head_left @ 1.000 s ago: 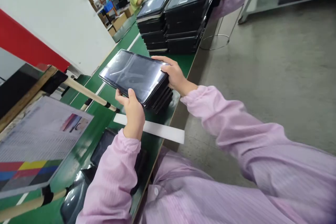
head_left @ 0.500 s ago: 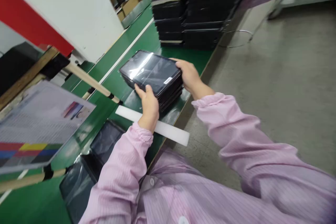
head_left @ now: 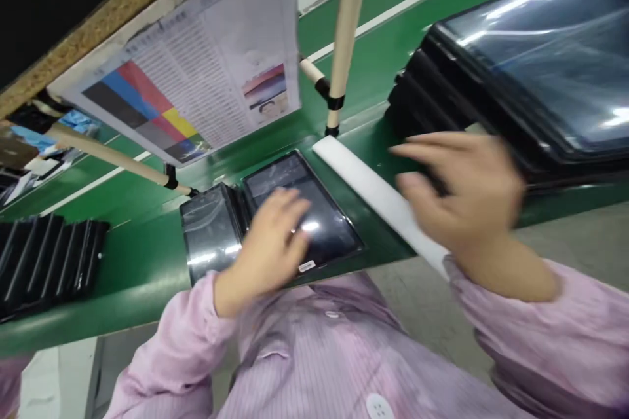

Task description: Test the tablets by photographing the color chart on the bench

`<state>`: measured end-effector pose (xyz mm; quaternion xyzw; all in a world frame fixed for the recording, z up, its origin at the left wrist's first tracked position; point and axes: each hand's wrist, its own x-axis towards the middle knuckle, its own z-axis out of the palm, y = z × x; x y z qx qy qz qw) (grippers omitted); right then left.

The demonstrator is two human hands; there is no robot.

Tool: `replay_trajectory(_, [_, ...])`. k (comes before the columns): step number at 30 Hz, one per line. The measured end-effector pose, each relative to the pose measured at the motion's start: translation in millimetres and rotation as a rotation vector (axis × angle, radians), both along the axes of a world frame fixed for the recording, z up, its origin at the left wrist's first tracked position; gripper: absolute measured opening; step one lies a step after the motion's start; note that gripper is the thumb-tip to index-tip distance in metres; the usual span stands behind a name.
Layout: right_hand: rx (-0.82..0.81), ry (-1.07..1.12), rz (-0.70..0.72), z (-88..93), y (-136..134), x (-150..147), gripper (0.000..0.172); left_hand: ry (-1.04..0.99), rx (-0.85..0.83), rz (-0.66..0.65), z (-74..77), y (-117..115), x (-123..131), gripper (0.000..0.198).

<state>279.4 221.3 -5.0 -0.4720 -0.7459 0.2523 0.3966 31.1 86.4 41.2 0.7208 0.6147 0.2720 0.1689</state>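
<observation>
i've let go of the stack [head_left: 515, 72]; left hand [head_left: 272, 242] now flat on a tablet [head_left: 314, 216] near desk [head_left: 132, 255] edge, right hand [head_left: 466, 190] open, empty, blurred.

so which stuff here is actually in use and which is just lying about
In use:
left hand on the flat panel
right hand at the panel stack

Lying about:
bagged panel
white strip
colour chart
black trays
</observation>
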Motion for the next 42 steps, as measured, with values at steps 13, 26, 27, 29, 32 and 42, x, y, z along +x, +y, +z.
replay_trajectory(13, [-0.209, 0.001, 0.115, -72.2, 53.6, -133.8, 0.059, 0.365, -0.035, 0.665, -69.4, 49.3, -141.9, 0.024])
replay_trajectory(26, [-0.332, 0.093, 0.018, -67.7, 50.7, -134.1, 0.056, 0.212, 0.028, 0.646, -61.9, 26.6, -133.1, 0.045])
replay_trajectory(27, [-0.355, 0.126, 0.028, -67.4, 49.7, -134.1, 0.055, 0.181, 0.046, 0.629, -58.8, 14.8, -131.4, 0.047])
replay_trajectory(29, [-0.388, 0.159, 0.046, -64.5, 45.8, -133.5, 0.054, 0.137, 0.082, 0.568, -51.7, -15.6, -127.5, 0.043])
replay_trajectory(32, [-0.444, 0.171, 0.075, -57.4, 36.4, -126.9, 0.054, 0.206, 0.083, 0.478, -42.8, -70.1, -121.4, 0.035])
replay_trajectory(42, [0.336, -0.296, 0.628, -43.0, -16.1, -45.3, 0.025, 0.379, -0.074, 0.331, -60.5, -192.1, -116.9, 0.035])
